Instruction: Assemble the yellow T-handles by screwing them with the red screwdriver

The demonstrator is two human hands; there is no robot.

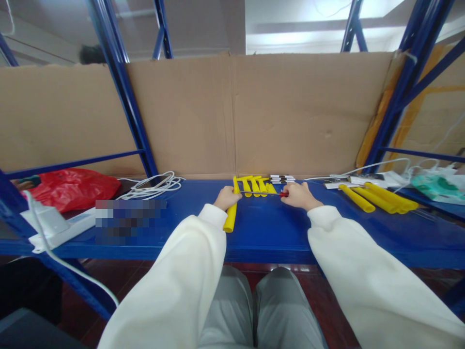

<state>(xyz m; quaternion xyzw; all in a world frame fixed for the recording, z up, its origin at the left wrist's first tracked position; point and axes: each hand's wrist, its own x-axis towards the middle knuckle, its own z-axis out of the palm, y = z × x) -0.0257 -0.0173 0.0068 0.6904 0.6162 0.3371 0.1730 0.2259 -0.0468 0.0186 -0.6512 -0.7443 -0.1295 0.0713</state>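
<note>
My left hand (pixel 225 198) is closed round a yellow tube-shaped plastic piece (pixel 230 220), its wide round end toward me. In my right hand (pixel 298 195) is a screwdriver (pixel 284 194), gripped by its red handle. The thin metal shaft points left and reaches the upper part of the yellow piece near my left fingers; whether the tip sits in a screw is too small to tell. Just behind the shaft lie several smaller yellow parts (pixel 256 186) in a row. Black-and-white small items (pixel 282 179) are stacked beyond my right hand.
The blue shelf top (pixel 269 228) ends at a front edge above my knees. Cardboard (pixel 290 111) walls the back. Several yellow tubes (pixel 381 198) lie at right. On the left are a white cable coil (pixel 160 186), a red bag (pixel 72 189) and a power strip (pixel 69 228).
</note>
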